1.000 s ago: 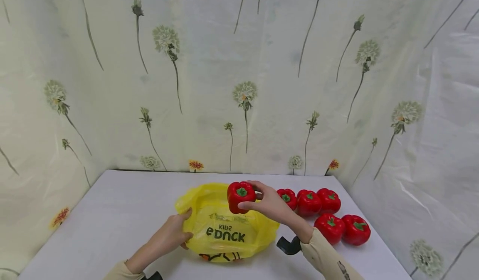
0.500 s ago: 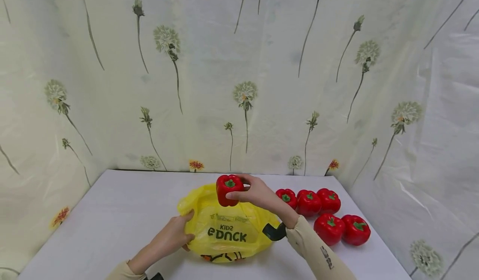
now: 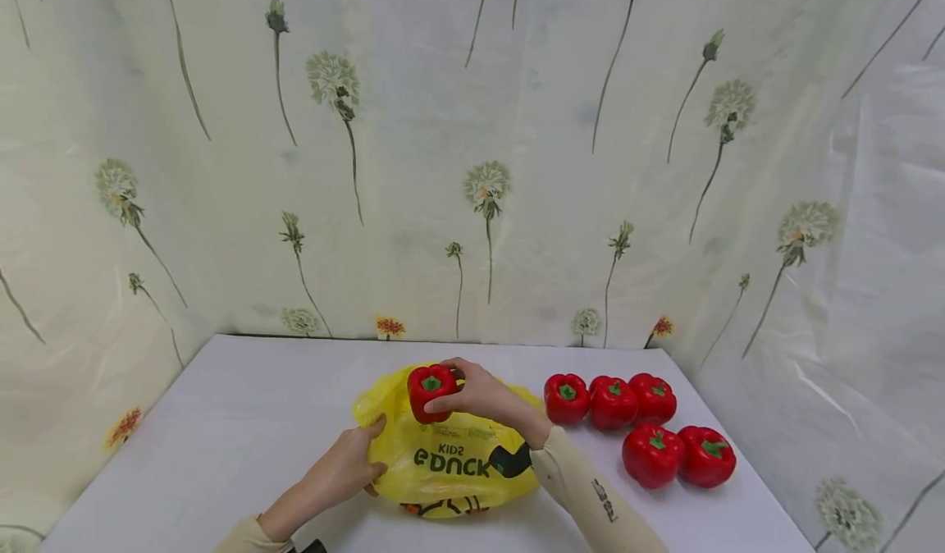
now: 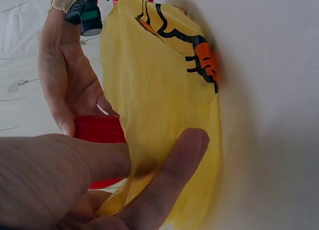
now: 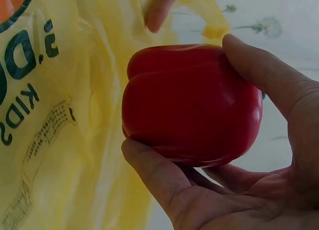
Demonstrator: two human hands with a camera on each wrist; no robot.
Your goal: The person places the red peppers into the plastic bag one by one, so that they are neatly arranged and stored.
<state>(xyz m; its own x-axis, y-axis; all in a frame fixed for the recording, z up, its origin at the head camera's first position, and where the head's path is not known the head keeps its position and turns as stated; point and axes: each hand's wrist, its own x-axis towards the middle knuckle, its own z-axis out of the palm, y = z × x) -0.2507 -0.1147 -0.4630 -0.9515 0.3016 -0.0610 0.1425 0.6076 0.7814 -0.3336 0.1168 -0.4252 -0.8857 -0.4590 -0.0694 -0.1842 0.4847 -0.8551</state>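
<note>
A yellow plastic bag [image 3: 450, 487] with dark lettering lies on the white table, its mouth spread. My left hand [image 3: 347, 463] grips the bag's left edge, thumb on one side of the film and fingers on the other; the left wrist view shows the bag [image 4: 159, 90] caught in that hand [image 4: 159, 195]. Over the bag's mouth, my right hand [image 3: 483, 395] holds a red bell pepper [image 3: 428, 385] with a green stem. In the right wrist view the thumb and fingers [image 5: 159, 172] clasp the pepper [image 5: 194, 105] from its sides, close to the bag's film.
Several more red bell peppers stand at the table's right: one nearest the bag [image 3: 566, 405], others behind, and a front pair including one at the right edge [image 3: 707, 463]. A flower-printed curtain [image 3: 413, 167] hangs behind the white table [image 3: 244, 422].
My right hand has carried the bell pepper leftward over the bag, first slightly up, then lower toward its mouth. The left hand keeps its grip on the bag's edge.
</note>
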